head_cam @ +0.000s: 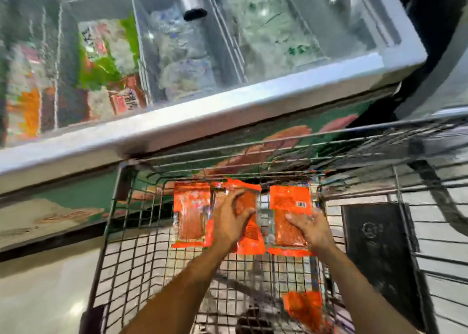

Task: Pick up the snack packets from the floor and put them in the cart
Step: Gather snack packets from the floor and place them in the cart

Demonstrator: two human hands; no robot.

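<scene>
- Three orange snack packets lay side by side on the wire floor of the cart, at its far end.
- Left hand rested flat on the middle packet; fingers were spread and straight, pressing, not curled round it.
- Right hand lay on the near half of the right packet; fingers looked straight or slightly bent on top. Couldn't tell if the thumb hooked the edge.
- Left packet sat just beyond the left fingertips' outer side, untouched.
- A fourth packet was below the right forearm, well back from the fingers; blurred, so couldn't tell whether it sat in the cart or under it on the floor.
- Handling, my read: light, flat, soft film pouches, glossy so probably slippery under flat fingers. Contents likely brittle, so no squeezing the middle.
- Best hold looked like a pinch on a sealed edge or corner, thumb under, fingers on top.
- Thin pouch on mesh: a corner could snag in the wire, so lay flat.
- A freezer stood just past the cart.
</scene>
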